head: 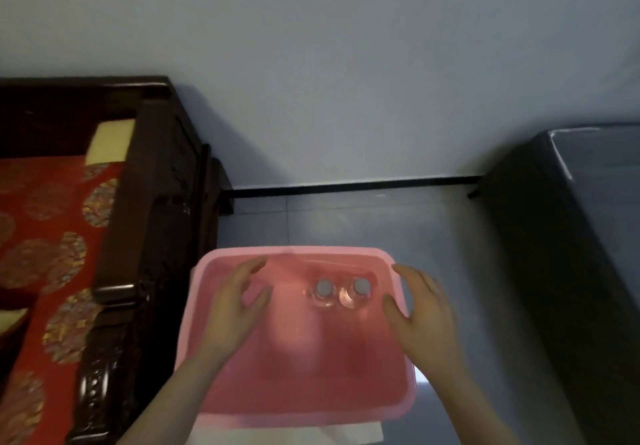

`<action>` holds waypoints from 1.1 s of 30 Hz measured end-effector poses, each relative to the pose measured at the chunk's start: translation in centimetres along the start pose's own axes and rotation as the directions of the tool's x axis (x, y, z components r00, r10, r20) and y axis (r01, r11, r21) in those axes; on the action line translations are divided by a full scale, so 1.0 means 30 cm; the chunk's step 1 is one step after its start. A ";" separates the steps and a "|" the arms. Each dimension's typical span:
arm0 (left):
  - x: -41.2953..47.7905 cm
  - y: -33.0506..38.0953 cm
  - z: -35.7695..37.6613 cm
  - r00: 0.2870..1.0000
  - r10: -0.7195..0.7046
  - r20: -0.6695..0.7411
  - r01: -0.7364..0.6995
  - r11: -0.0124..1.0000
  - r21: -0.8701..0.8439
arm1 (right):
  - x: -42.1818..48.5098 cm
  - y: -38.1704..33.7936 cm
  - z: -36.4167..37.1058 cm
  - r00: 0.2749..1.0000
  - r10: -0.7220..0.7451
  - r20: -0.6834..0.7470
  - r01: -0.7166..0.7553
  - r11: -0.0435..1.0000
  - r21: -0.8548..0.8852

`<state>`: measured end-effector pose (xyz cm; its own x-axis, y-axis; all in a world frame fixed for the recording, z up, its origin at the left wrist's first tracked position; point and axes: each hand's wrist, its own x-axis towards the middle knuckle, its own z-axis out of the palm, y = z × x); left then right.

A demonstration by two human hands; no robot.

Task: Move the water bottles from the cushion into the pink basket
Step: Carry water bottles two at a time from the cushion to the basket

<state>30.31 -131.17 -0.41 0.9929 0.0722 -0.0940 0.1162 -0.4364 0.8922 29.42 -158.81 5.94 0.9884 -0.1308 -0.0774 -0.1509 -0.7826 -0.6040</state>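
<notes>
Pink plastic basket (298,252) sat in the lower middle of the frame on the grey floor (433,230), with a bit of white sheet (346,432) poking out from under its bottom edge. Two water bottles (324,288) stood upright inside, grey caps up, side by side and touching or nearly so, toward the upper right of the basket.

Both hands were empty. The left hand (235,309) hovered over the left half of the basket with its fingers spread and loose. The right hand (422,309) was spread too, right at the basket's right rim, but I couldn't tell whether it actually touched the rim.

The red cushion (52,236) with gold medallions ran down the left edge of the frame, inside a dark wooden frame (156,202). No bottles showed on the visible part, though a lot of it was cut off.

My read: this was the let-go after a drop-off. To do it well I'd lift the hands straight up, so they don't clip those tall, tippy bottles. Then I'd check the rest of the cushion. Any further bottle should go upright into the free left half, snug against the pair.
</notes>
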 end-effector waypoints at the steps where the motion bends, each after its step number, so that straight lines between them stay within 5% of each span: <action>1: -0.024 0.023 -0.078 0.998 0.002 -0.062 -0.002 1.000 0.014 | 0.003 -0.024 -0.019 0.999 -0.038 0.007 0.038 0.999 0.002; 7: -0.194 0.219 -0.476 0.915 0.071 -0.398 -0.022 0.992 0.127 | 0.073 -0.309 -0.066 0.933 -0.360 -0.008 0.359 0.933 -0.015; 11: -0.362 0.349 -0.669 0.871 0.149 -0.468 -0.041 0.972 0.233 | 0.027 -0.601 -0.046 0.834 -0.551 0.016 0.551 0.834 0.011; 18: -0.889 0.443 -1.069 0.622 0.146 -0.769 0.109 0.957 0.270 | -0.270 -1.101 0.010 0.569 -0.821 0.056 0.804 0.569 0.175; 25: -1.451 0.376 -1.364 0.337 0.127 -0.933 0.327 0.914 0.242 | -0.671 -1.431 0.131 0.421 -0.903 0.089 0.838 0.425 0.342; 33: -2.009 0.100 -1.601 0.174 -0.039 -0.984 0.438 0.898 0.042 | -1.052 -1.556 0.400 0.473 -0.835 0.281 0.717 0.550 0.428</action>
<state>-30.32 -93.74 29.16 0.1455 0.9120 0.3835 0.5401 -0.3980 0.7416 5.49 -110.84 27.08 0.5984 0.7628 0.2449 0.6337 -0.2637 -0.7272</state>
